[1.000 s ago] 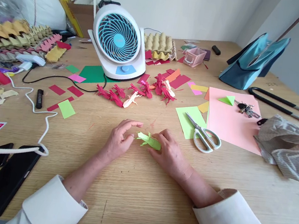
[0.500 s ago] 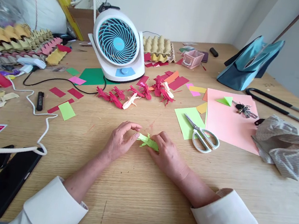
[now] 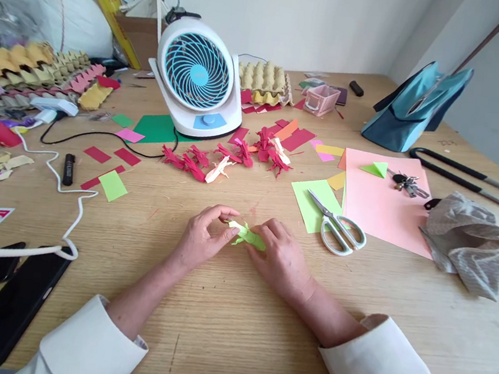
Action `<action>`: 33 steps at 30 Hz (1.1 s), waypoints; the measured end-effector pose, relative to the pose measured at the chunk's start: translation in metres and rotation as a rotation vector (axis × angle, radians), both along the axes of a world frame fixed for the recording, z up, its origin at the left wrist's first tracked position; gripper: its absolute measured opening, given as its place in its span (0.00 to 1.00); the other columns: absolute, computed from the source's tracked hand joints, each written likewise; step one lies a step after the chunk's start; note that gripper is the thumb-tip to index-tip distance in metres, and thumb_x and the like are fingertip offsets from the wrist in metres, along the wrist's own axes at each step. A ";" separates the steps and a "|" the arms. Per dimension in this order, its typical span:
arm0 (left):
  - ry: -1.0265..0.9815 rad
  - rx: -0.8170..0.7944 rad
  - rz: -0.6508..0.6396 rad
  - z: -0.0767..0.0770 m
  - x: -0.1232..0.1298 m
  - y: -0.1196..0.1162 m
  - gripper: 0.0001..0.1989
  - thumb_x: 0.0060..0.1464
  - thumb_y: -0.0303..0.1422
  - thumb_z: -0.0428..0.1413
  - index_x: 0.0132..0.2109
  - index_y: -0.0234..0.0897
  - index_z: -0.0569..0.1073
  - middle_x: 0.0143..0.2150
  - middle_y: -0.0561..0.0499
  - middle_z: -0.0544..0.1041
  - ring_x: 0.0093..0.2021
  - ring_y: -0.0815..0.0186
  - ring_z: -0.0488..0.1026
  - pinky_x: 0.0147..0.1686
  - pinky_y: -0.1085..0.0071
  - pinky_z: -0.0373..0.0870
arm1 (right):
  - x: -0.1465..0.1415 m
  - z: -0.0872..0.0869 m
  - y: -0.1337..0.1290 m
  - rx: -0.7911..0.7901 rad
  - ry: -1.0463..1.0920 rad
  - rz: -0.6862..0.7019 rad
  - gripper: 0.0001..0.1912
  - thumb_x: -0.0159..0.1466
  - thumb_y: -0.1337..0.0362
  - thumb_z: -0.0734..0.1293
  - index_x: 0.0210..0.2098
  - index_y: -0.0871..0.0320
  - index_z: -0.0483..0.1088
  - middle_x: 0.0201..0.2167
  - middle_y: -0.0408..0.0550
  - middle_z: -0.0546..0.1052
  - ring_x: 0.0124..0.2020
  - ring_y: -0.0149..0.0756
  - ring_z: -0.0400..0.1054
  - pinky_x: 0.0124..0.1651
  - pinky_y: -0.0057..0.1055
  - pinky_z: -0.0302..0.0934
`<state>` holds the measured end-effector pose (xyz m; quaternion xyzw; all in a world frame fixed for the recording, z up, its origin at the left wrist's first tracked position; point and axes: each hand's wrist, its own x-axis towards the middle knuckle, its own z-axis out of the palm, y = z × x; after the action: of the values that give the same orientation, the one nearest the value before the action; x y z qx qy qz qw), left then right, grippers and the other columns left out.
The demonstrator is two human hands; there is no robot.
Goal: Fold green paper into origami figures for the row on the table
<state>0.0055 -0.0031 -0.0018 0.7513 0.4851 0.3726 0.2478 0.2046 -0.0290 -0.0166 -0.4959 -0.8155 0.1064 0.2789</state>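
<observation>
A light green folded paper figure (image 3: 246, 235) with small pointed legs is held just above the wooden table. My right hand (image 3: 283, 258) is closed on its right end between thumb and fingers. With thumb and fingers curved, my left hand (image 3: 204, 236) pinches the figure's left end. Beyond my hands lie several similar red paper figures (image 3: 195, 165) and a pale peach one (image 3: 219, 170). Silver scissors (image 3: 338, 223) with grey-white handles rest partly on a light green sheet (image 3: 310, 205), to the right of my right hand.
A white fan (image 3: 197, 73) stands at the back. Keys (image 3: 411, 185) and a green folded triangle (image 3: 375, 168) lie on a pink sheet (image 3: 380, 206). On the left are a black marker (image 3: 69, 169), a white cable (image 3: 79, 211) and phones (image 3: 11, 307). A blue bag (image 3: 410, 114) sits back right.
My left thumb and fingertips have shifted slightly on the paper figure's left end, and more of that end shows. My right hand keeps nearly the same place.
</observation>
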 end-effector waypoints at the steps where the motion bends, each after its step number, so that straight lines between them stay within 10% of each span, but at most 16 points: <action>1: -0.005 -0.033 -0.007 0.000 0.001 0.000 0.09 0.56 0.34 0.59 0.44 0.38 0.76 0.41 0.49 0.80 0.41 0.63 0.77 0.45 0.68 0.72 | 0.000 0.001 0.000 0.022 -0.038 0.000 0.07 0.64 0.65 0.68 0.43 0.57 0.70 0.38 0.52 0.73 0.40 0.44 0.67 0.42 0.38 0.63; 33: -0.284 -0.361 -0.131 0.002 0.008 -0.007 0.06 0.54 0.32 0.60 0.38 0.33 0.75 0.35 0.50 0.78 0.32 0.69 0.75 0.35 0.73 0.73 | -0.003 0.001 0.001 -0.443 0.639 -0.051 0.03 0.61 0.65 0.67 0.33 0.58 0.71 0.29 0.44 0.74 0.30 0.32 0.66 0.31 0.27 0.58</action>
<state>0.0138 -0.0100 0.0001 0.6648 0.4541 0.3650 0.4675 0.2017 -0.0282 -0.0156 -0.5061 -0.6323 0.4220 0.4075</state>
